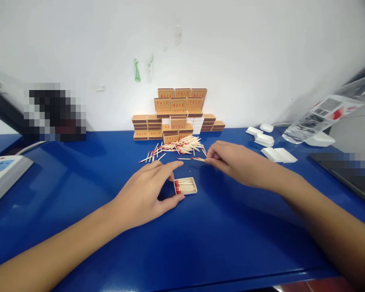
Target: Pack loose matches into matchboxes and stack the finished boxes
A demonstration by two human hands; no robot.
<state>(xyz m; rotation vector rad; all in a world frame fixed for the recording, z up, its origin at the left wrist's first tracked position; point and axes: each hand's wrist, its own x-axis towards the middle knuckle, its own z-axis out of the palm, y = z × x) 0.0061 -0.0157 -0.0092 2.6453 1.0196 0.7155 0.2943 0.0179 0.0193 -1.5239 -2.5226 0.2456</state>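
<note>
A small white tray (pixel 196 191) lies on the blue table, filled with red-headed matches (pixel 187 186) lying side by side. My left hand (pixel 149 190) is around the tray's left end, thumb at its near left corner and fingers spread on the far side. Beyond the tray is a loose pile of matches (pixel 185 144). To the right of the pile, my right hand (pixel 231 160) is closed, thumb and fingertips pinching the pale end of one or more matches (pixel 198 159). A single match (pixel 184 158) lies just left of them.
Orange matchboxes (pixel 178 104) stand stacked against the wall behind the pile. White empty trays (pixel 278 155) lie at the right, near a clear plastic bottle (pixel 316 117) and a dark flat device (pixel 346 172). A white power strip (pixel 6 174) sits at the left edge.
</note>
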